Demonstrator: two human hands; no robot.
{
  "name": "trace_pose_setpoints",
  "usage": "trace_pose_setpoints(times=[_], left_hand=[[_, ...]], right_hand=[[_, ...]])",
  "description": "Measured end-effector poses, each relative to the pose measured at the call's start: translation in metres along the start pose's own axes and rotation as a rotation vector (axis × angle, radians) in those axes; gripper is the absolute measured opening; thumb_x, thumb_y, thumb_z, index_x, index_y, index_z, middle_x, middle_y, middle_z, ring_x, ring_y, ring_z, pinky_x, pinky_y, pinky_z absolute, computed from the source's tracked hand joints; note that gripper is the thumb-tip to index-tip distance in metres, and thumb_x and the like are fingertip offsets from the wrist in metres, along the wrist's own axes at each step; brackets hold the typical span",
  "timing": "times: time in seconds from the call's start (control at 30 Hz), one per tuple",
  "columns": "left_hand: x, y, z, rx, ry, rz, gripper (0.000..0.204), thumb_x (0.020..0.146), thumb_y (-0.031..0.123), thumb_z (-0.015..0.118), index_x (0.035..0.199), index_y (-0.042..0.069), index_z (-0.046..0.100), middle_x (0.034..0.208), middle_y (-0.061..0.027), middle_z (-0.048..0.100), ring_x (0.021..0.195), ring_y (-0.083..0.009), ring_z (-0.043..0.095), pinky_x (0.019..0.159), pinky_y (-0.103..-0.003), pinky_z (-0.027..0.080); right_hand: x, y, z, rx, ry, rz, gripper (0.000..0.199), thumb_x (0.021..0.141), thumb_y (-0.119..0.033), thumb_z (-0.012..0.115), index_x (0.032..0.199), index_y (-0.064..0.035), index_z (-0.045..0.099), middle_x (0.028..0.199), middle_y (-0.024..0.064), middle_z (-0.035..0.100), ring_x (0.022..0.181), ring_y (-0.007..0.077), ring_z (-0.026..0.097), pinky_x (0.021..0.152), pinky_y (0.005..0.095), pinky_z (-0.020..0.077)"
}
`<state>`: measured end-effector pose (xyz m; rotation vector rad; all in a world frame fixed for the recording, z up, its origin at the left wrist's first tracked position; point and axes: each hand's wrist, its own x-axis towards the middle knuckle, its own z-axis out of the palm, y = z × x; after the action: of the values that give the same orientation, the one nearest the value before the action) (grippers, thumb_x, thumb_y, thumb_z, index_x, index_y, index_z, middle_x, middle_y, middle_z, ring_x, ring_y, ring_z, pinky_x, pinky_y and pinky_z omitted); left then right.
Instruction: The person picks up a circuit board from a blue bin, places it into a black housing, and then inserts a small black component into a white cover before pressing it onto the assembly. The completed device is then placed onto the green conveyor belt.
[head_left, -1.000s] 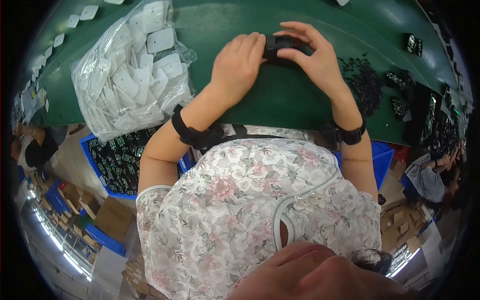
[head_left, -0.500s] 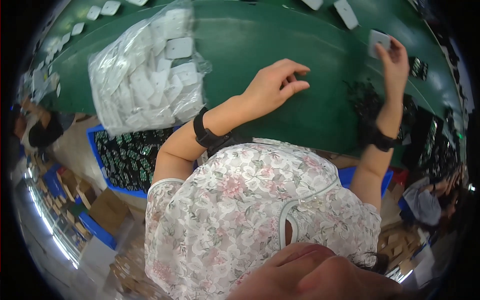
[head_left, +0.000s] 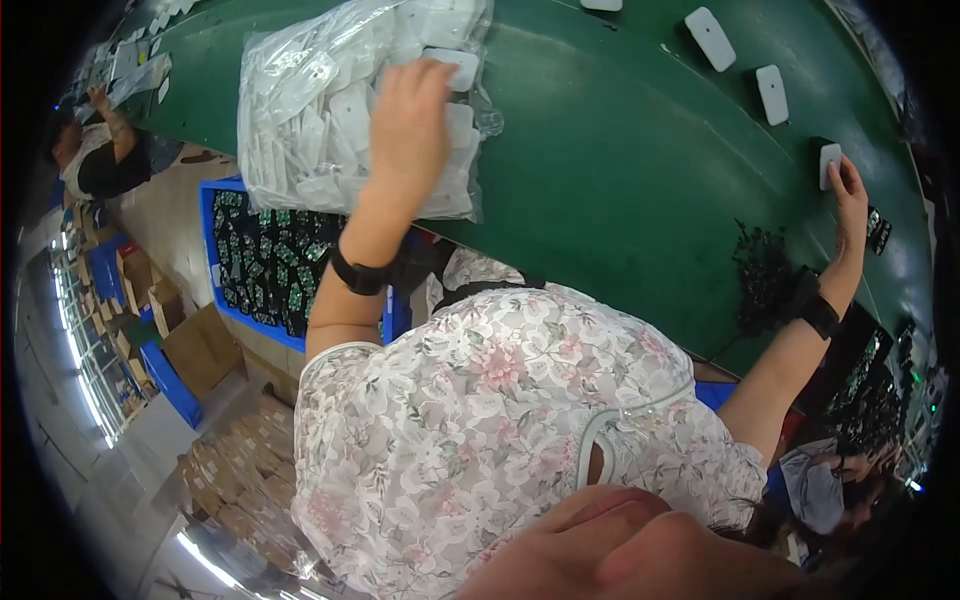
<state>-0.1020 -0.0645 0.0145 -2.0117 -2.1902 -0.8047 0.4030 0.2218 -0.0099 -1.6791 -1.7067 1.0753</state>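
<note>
My left hand (head_left: 410, 125) is over a clear plastic bag (head_left: 270, 90) packed with white plastic covers. Its fingertips reach the edge of a white cover (head_left: 458, 68) lying on top; blur hides whether they grip it. Far to the right, my right hand (head_left: 848, 190) pinches a white rounded plastic cover (head_left: 829, 165) between thumb and fingers, at the green surface (head_left: 600, 150). A dark patch shows beside that cover, too unclear to name. Two more white covers, one long (head_left: 711, 40) and one shorter (head_left: 772, 95), lie beyond it.
A blue crate (head_left: 215, 250) full of small green-and-black circuit boards stands below the table edge at left. Loose black parts (head_left: 765, 270) are heaped near my right forearm, with more boards (head_left: 865, 370) beyond. Another person (head_left: 95, 150) is at the far left; cardboard boxes (head_left: 205, 350) stand below.
My left hand has gone from over the bare green surface to the bag. My right hand has carried the white cover farther right and turned it. The whole view has shifted.
</note>
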Motion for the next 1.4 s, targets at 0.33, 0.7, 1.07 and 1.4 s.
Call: trace_pose_setpoints(times=[0.33,0.7,1.07,1.4], left_hand=[[0.013,-0.037,0.009,0.326,-0.135,0.105,0.037,0.077,0.001,0.059,0.114,0.004,0.06,0.113,-0.0111,0.061,0.103,-0.0301,0.054,0.087,-0.039,0.045],[0.007,0.046,0.018,-0.733,-0.09,-0.201,0.022,0.091,0.005,0.058,0.112,0.003,0.06,0.083,-0.0063,0.066,0.068,-0.0131,0.061,0.061,-0.026,0.048],[-0.002,0.102,0.071,-1.008,-0.461,-0.183,0.01,0.086,0.003,0.064,0.094,-0.001,0.064,0.076,-0.0047,0.06,0.052,-0.0089,0.054,0.046,-0.024,0.043],[0.0,0.121,0.072,-1.036,-0.377,-0.126,0.016,0.087,-0.001,0.061,0.102,0.003,0.063,0.071,-0.0017,0.057,0.051,-0.0052,0.05,0.044,-0.021,0.037]], right_hand=[[-0.086,-0.062,0.025,-0.194,0.438,-0.266,0.029,0.087,-0.019,0.068,0.112,-0.0057,0.065,0.102,0.0032,0.065,0.091,0.0106,0.059,0.081,0.024,0.0456],[-0.189,-0.058,0.102,-0.491,0.292,-0.439,0.021,0.078,-0.011,0.07,0.098,-0.0057,0.065,0.091,0.0064,0.058,0.074,0.0211,0.055,0.068,0.0304,0.0463],[-0.172,-0.049,0.141,-0.733,0.173,-0.586,0.007,0.079,-0.001,0.062,0.083,-0.0017,0.056,0.085,0.0108,0.052,0.081,0.03,0.052,0.072,0.0379,0.0444],[-0.185,-0.106,0.161,0.477,-0.186,-0.122,0.008,0.088,-0.001,0.06,0.096,0.001,0.06,0.1,0.0085,0.064,0.085,0.015,0.062,0.074,0.0266,0.0505]])
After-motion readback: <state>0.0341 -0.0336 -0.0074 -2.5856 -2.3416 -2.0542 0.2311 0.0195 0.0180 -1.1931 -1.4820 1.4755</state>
